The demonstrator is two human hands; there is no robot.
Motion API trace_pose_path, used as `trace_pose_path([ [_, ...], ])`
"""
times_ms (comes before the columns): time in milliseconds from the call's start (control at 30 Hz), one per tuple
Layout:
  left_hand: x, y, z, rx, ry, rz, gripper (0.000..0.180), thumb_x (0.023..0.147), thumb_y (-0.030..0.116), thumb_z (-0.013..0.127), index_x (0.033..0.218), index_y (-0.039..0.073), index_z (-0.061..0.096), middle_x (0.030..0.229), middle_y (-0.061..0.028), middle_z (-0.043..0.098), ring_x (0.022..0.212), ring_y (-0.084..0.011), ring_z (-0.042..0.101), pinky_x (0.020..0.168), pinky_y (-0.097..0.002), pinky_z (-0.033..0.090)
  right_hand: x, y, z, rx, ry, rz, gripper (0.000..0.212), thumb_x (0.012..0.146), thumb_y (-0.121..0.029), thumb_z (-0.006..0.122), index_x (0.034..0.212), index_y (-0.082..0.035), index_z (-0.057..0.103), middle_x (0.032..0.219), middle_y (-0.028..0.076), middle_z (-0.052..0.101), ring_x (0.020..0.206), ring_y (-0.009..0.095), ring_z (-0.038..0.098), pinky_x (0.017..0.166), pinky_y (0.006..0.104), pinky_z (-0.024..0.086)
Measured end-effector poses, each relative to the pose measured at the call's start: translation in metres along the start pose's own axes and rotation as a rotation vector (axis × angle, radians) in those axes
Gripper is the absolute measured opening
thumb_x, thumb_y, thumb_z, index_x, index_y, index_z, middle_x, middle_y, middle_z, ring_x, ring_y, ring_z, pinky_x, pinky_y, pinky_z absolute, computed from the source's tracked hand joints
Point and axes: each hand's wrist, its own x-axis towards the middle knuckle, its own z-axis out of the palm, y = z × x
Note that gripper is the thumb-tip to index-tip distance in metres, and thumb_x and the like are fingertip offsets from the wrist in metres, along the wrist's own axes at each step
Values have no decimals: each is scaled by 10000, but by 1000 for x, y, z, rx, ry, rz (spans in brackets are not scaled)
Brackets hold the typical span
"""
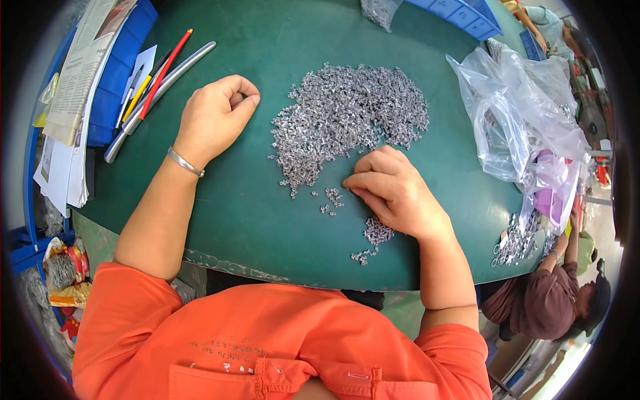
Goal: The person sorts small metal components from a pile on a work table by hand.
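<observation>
A wide heap of small grey metal parts [353,100] covers the middle of the green tabletop [247,220]. My left hand [217,117] is held left of the heap, its fingers curled in and the thumb near the index finger; anything inside is hidden. At the heap's near edge, my right hand [393,190] is closed, with thumb and fingertips pressed together, and what they pinch is too small to make out. A few loose parts [333,197] lie by those fingertips. A smaller pile of parts [378,231] sits beneath the right hand, partly covered by it.
Pens [165,73], a curved grey strip [187,63] and a blue bin [113,87] with papers [83,100] are at left. Clear plastic bags [497,127] and more metal pieces [517,240] lie at right. A co-worker [543,300] sits at the lower right. A blue tray [460,17] stands far off.
</observation>
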Motion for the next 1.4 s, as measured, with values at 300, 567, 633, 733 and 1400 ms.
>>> trace_pose_path([
  [300, -1, -3, 0, -5, 16, 9, 134, 876, 184, 689, 930, 65, 718, 723, -61, 691, 628, -184, 633, 618, -327, 494, -4, 2, -9, 86, 111, 69, 156, 780, 45, 717, 909, -38, 688, 907, 92, 647, 860, 304, 609, 776, 402, 505],
  [567, 0, -3, -2, 31, -4, 16, 103, 900, 116, 719, 950, 25, 712, 745, -10, 658, 655, -63, 566, 612, -247, 470, -6, 0, -13, -36, -92, 59, 127, 790, -28, 729, 906, -64, 691, 948, 54, 628, 897, 270, 585, 814, 367, 459],
  [633, 0, -2, -3, 32, 1, 16, 102, 903, 118, 716, 953, 28, 714, 750, -11, 664, 659, -65, 573, 615, -250, 473, -11, 1, -26, 93, -197, 42, 132, 776, -23, 731, 897, -66, 700, 961, 48, 640, 911, 266, 590, 813, 370, 459],
  [733, 1, -2, -1, 26, -15, -9, 102, 907, 121, 714, 954, 30, 715, 754, -13, 668, 661, -66, 577, 623, -251, 479, -11, -2, -19, 94, -148, 30, 138, 770, -14, 735, 897, -66, 714, 943, 48, 652, 895, 271, 602, 803, 380, 470],
  [1400, 2, 1, -1, 43, -5, 1, 123, 902, 138, 716, 957, 28, 717, 773, -27, 694, 683, -88, 617, 654, -263, 505, -1, -12, 0, -24, -35, -31, 135, 780, -19, 743, 899, -62, 697, 918, 65, 629, 877, 290, 602, 796, 391, 488],
])
